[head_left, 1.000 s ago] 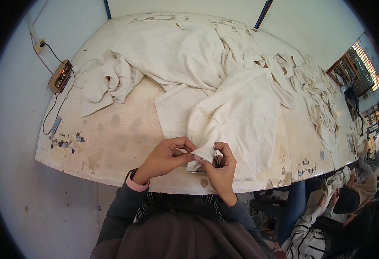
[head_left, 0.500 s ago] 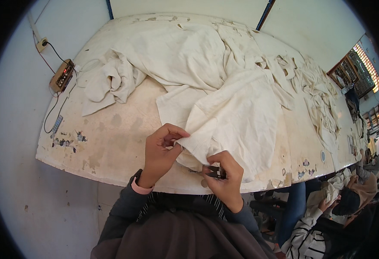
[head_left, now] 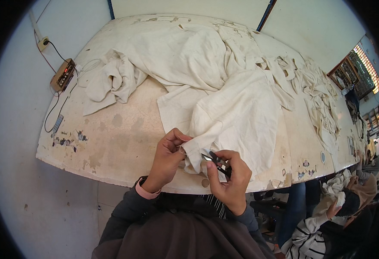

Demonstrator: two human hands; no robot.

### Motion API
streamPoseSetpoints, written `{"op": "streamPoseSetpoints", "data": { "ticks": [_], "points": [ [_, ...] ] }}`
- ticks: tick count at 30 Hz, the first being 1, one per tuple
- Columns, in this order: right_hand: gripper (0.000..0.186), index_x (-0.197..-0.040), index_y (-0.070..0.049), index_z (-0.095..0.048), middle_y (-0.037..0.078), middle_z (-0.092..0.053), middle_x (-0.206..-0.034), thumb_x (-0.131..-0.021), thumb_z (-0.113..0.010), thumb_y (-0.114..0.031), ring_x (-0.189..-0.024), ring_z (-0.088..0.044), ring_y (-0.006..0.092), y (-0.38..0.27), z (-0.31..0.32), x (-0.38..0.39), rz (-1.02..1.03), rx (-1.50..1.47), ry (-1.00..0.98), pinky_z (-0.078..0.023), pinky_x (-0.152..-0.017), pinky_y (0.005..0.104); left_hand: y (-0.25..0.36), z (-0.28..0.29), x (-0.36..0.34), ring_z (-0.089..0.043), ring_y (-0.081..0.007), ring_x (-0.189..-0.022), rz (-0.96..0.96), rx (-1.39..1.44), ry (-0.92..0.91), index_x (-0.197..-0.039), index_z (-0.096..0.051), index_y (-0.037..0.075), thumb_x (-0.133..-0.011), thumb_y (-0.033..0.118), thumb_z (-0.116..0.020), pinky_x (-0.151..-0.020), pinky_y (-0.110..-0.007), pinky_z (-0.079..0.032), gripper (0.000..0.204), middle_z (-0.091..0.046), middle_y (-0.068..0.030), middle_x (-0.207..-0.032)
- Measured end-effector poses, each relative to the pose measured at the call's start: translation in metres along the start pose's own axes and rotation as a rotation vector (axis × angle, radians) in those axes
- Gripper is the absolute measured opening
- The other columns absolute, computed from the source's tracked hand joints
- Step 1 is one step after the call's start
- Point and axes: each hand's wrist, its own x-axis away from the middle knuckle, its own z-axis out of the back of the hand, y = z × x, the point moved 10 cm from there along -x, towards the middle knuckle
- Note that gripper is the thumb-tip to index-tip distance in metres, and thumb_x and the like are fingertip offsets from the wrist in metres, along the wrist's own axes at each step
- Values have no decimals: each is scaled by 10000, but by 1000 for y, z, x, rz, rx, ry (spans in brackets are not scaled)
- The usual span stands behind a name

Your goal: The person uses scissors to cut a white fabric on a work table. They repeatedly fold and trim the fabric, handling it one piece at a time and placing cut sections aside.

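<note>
A cream cloth garment (head_left: 237, 116) lies in front of me, one edge lifted near the front of the table. My left hand (head_left: 167, 157) is closed on that edge in a pinch, with loose threads (head_left: 182, 150) hanging beside the fingertips. In my right hand (head_left: 231, 179) are small black thread snips (head_left: 218, 164), held between thumb and fingers. Their pale blade tips point up and left, close to the lifted cloth edge. Whether the blades touch the cloth I cannot tell.
The worn table (head_left: 125, 146) carries more cream cloth (head_left: 181, 56) behind and a heap (head_left: 319, 90) at right. At left are a brown power box (head_left: 63, 74), cables and a remote control (head_left: 57, 123). A person in a striped sleeve (head_left: 309, 233) handles cloth at lower right.
My left hand has shifted slightly right with the cloth edge. My right hand has turned the snips so their blades now show, pointing toward the edge.
</note>
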Motion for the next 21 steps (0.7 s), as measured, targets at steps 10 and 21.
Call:
{"op": "streamPoseSetpoints", "data": {
  "ticks": [10, 21],
  "points": [
    [183, -929, -3, -709, 75, -641, -728, -759, -711, 66, -560, -551, 176, 17, -6, 6, -56, -353, 77, -398, -548, 283, -1, -17, 5, -672, -91, -918, 18, -49, -72, -1023, -581, 51, -929, 5, -722, -830, -230, -519, 176, -722, -45, -970],
    [293, -1019, -60, -699, 18, -694, -797, -789, -856, -155, -566, -574, 160, -19, 4, -5, 132, 31, -8, -327, -561, 308, 2, 6, -4, -689, -118, -958, -21, -47, 48, -1136, -548, 25, -871, -138, -542, -832, -250, -543, 311, -722, -114, -1098]
  ]
}}
